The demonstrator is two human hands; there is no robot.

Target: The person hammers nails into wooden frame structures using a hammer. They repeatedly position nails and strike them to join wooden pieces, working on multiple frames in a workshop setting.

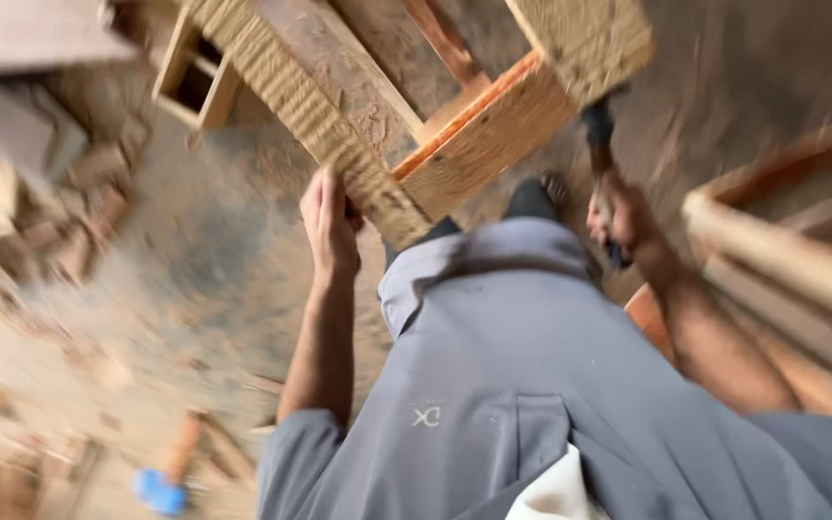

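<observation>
1. Nearest the camera is your own grey shirt (532,385), with a scrap of white cloth (556,496) at its lower edge
2. Your left hand (329,226) is closed round the lower end of a rough-sawn plank of the wooden frame (474,144), which stands tilted in front of you, just beyond your knees
3. Your right hand (618,221) is wrapped round the handle of a dark tool (601,144); motion blur hides its head, so what kind it is cannot be told
4. The frame looks already joined: planks meet at a corner and an orange-edged board sits between them. How much remains is not clear from here
5. The floor (195,279) is dusty and strewn with wood offcuts (40,212); a small open box (195,82) stands far left, more timber frames (782,250) sit to your right, and a blue-ended tool (161,486) lies near your left elbow
</observation>
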